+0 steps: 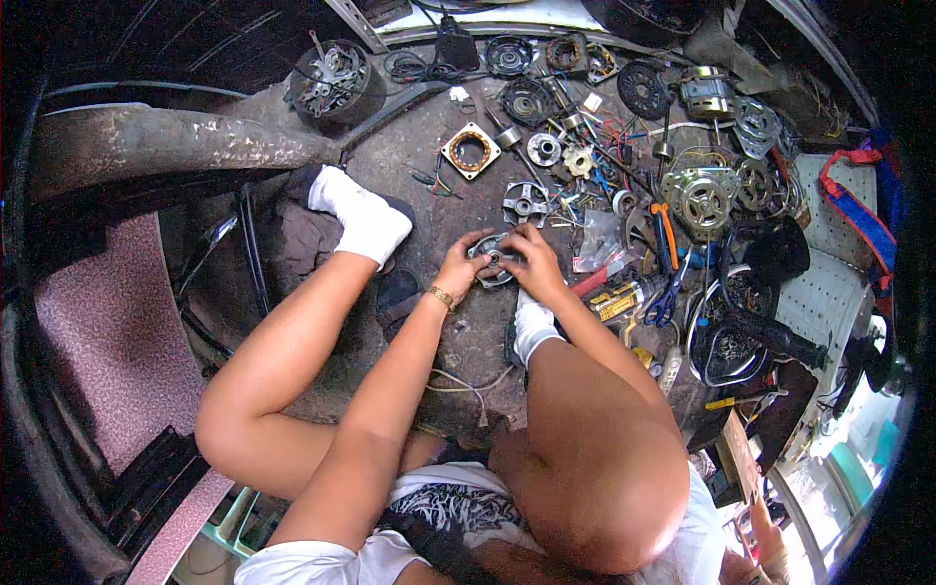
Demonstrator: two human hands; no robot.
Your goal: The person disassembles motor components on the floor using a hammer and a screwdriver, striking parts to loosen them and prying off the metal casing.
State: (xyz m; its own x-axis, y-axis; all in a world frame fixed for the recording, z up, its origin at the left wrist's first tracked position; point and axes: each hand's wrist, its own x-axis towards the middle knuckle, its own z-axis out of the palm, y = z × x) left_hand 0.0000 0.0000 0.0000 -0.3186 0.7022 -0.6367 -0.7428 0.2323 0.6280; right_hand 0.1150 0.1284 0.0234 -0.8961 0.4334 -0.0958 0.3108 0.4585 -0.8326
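Honestly, the left hand (460, 271) and right hand (538, 267) were both gripping a round metal cover (497, 278); probably centre-hole fiddling, so next needed steady, square alignment.

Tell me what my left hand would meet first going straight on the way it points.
The round metal cover your left hand touches; past that, probably the silver four-armed part, though depth is unclear.

Repair wkshp; elec motor (706, 97), wound stator (454, 153), orange-hdl tool (670, 239), grimy flr (405, 161)
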